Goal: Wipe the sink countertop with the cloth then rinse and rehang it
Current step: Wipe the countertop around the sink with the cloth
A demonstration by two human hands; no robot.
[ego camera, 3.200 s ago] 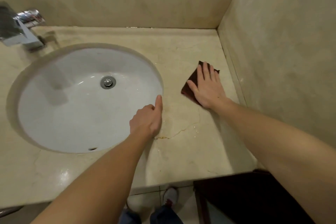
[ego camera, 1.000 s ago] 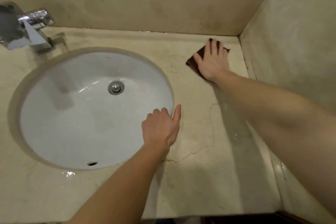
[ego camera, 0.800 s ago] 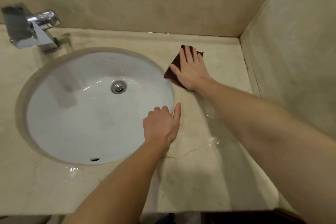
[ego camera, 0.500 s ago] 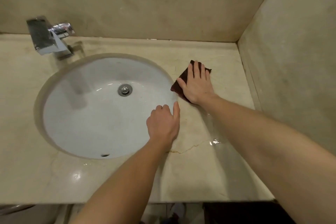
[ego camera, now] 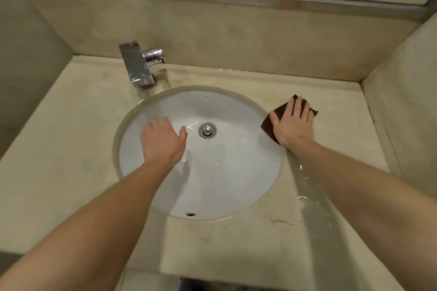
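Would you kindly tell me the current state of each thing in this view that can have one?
countertop: wet patches on its right side
basin: no standing water, wet sheen
faucet: no water running
cloth: flat on the countertop, beside the basin
right hand: open, pressing flat on the cloth
left hand: open, over the basin, holding nothing

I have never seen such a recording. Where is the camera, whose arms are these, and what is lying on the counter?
There is no machine: a person wears one camera on the head, so it looks down along both arms. The right hand lies flat, fingers straight, pressing a dark brown cloth onto the beige countertop, just right of the white sink. The left hand is open over the sink and holds nothing. A chrome faucet stands behind the sink.
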